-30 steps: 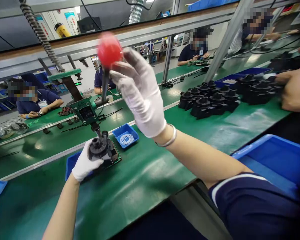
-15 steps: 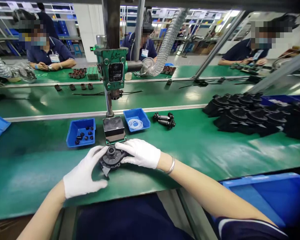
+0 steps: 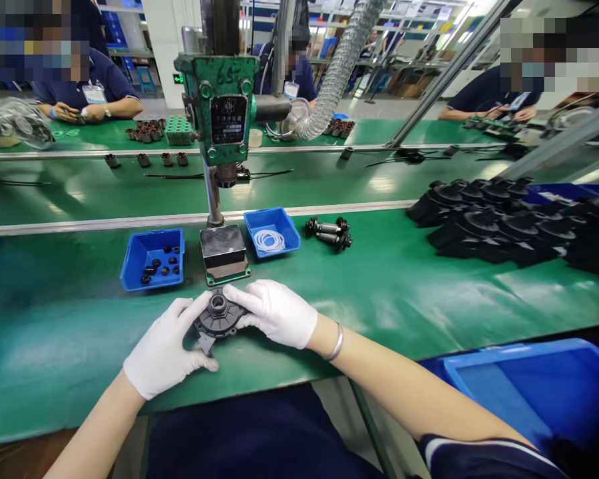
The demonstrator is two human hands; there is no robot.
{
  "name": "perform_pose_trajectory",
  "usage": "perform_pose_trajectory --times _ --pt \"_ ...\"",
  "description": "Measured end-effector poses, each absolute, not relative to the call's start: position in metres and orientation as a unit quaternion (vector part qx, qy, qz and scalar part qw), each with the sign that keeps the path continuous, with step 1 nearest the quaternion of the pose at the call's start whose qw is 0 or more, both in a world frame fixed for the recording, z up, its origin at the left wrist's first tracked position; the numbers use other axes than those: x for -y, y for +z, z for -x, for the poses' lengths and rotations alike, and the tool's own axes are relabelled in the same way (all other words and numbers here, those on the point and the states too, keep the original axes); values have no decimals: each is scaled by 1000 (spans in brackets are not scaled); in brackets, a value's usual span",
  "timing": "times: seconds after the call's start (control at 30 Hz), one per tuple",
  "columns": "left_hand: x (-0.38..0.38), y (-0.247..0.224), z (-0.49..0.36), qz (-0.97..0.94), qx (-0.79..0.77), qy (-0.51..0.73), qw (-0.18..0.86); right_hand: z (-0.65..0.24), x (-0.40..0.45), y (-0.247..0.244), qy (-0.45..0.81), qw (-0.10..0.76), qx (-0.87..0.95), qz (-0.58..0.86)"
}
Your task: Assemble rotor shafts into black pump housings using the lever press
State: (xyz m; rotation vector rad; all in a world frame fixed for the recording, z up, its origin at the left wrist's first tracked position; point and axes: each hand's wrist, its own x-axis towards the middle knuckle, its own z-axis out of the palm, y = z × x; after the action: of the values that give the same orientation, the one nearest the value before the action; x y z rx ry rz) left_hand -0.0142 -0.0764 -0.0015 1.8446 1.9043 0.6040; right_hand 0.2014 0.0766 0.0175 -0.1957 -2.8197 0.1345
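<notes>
A round black plastic housing (image 3: 220, 319) with a raised collar at its centre is held between my two gloved hands, just in front of the press base. My left hand (image 3: 167, 346) curves round its left side, fingers on the upper rim and thumb low near a small tab. From the right, my right hand (image 3: 274, 311) grips the rim, with its index finger lying close to the collar. Behind the housing stands the metal block (image 3: 223, 245) of a green hand press (image 3: 222, 110). The housing's underside is hidden.
A blue bin (image 3: 152, 279) of small black parts lies left of the press, another blue bin (image 3: 289, 239) with white rings right of it. Black-ended shafts (image 3: 328, 233) lie farther right. Black housings (image 3: 484, 223) are stacked at the right. Co-workers sit across the bench.
The camera view has shifted slightly. My left thumb has come in closer to the housing's lower tab. Both hands remain on the housing.
</notes>
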Motion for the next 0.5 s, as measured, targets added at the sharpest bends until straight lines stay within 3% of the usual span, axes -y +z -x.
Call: perform_pose_trajectory --times 0.4,0.5 --pt "74 0 12 -653 -684 234 224 -201 -77 17 81 128 985 86" --pt "75 0 6 -640 -691 258 216 -204 -80 20 139 122 977 107"
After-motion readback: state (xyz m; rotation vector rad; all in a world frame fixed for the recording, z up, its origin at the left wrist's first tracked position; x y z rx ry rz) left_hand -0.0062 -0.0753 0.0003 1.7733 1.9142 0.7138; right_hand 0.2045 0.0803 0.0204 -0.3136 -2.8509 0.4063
